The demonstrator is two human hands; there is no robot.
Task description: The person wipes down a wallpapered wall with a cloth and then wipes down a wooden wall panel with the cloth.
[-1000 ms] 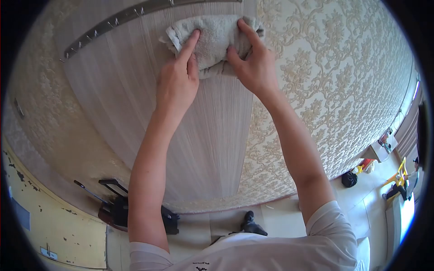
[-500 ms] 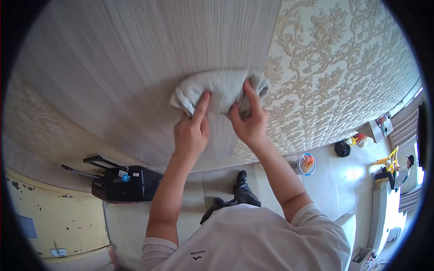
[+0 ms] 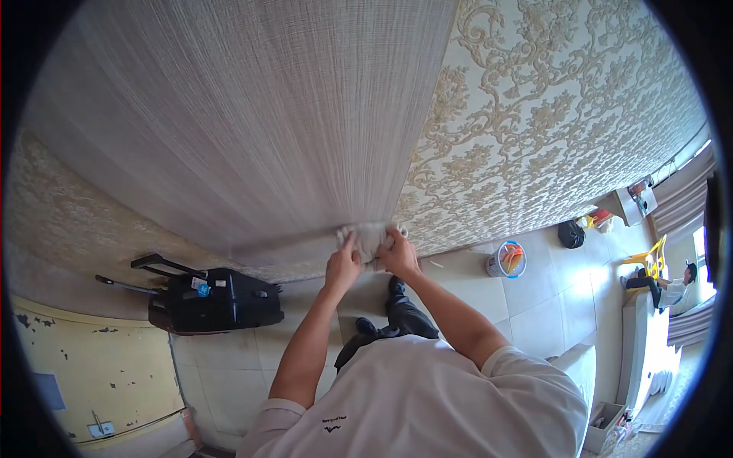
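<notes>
A pale grey cloth (image 3: 369, 238) is pressed against the lower part of a wood-grain wall panel (image 3: 305, 114), close to its right edge. My left hand (image 3: 343, 266) grips the cloth's left side with the fingers bent over it. On the cloth's right side, my right hand (image 3: 400, 255) holds it with thumb and fingers. Both arms reach down and forward, and the cloth looks bunched between the hands.
Patterned wallpaper (image 3: 527, 114) borders the panel on the right. A black suitcase (image 3: 229, 299) stands on the left. To the right are a bucket (image 3: 507, 260) with orange things inside, a black bag (image 3: 570, 234), a yellow chair (image 3: 653, 258) and a seated person (image 3: 673, 291).
Both hands have moved down the panel with the cloth, from its middle to near the floor. The cloth stays in both hands, and the camera view has shifted slightly.
</notes>
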